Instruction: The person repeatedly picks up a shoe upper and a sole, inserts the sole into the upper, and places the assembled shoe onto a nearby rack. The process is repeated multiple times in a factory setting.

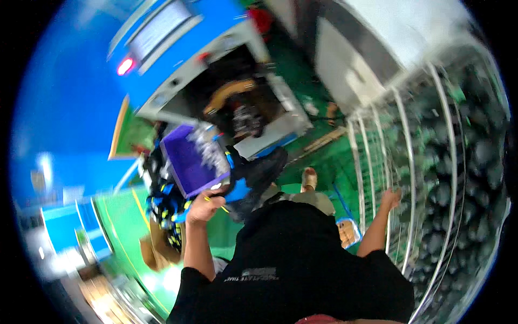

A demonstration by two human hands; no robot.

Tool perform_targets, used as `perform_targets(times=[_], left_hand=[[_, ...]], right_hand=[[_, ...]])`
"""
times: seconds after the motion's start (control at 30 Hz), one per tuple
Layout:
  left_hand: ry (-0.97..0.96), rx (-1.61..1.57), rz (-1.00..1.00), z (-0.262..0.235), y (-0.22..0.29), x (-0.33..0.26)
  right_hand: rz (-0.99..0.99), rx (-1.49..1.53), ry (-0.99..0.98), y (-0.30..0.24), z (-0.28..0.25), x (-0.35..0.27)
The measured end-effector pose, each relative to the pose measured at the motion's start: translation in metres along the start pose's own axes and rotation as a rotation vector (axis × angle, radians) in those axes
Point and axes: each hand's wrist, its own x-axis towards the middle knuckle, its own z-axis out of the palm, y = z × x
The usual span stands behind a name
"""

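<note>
My left hand (204, 207) is closed at the near edge of a purple bin (183, 162). A yellow strip and something blue show beside its fingers, but what it grips is not clear. Along one side of the bin lie small whitish pieces (211, 153). My right hand (392, 200) is by the bars of a wire cage (411, 162) on the right; blur hides whether its fingers hold a bar. Dark rounded lumps (480, 156) fill the cage. Black shapes with blue and yellow parts (167, 205) lie around the bin.
A blue machine (216, 21) with a screen, a red light and a dark opening stands ahead. Beyond the cage is a grey-and-white cabinet (345, 48). A cardboard-coloured piece (154, 251) and a small blue-edged box (349, 232) are near the green floor (334, 162).
</note>
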Motion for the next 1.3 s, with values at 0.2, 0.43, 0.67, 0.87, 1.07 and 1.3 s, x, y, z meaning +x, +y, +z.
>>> perform_targets(times=[0.2, 0.43, 0.67, 0.87, 1.07, 1.3], left_hand=[[0.501, -0.633, 0.295, -0.111, -0.112, -0.060], [0.975, 0.803, 0.175, -0.151, -0.124, 0.078], [0.959, 0.327, 0.336, -0.192, -0.134, 0.082], [1.034, 0.631, 0.200, -0.436, -0.211, 0.158], [1.048, 0.350, 0.229, -0.532, -0.231, 0.282], [1.246, 0.318, 0.307, -0.497, -0.206, 0.262]], right_hand=[[-0.936, 0.569, -0.828, -0.287, -0.200, -0.207], [-1.375, 0.914, -0.623, -0.506, -0.404, -0.369], [-1.828, 1.184, 0.231, -0.644, -0.488, -0.475], [-1.731, 1.073, 0.832, -0.700, -0.430, -0.510], [-1.843, 0.938, 0.833, -0.696, -0.423, -0.480], [-1.827, 0.828, 0.944, -0.701, -0.433, -0.501]])
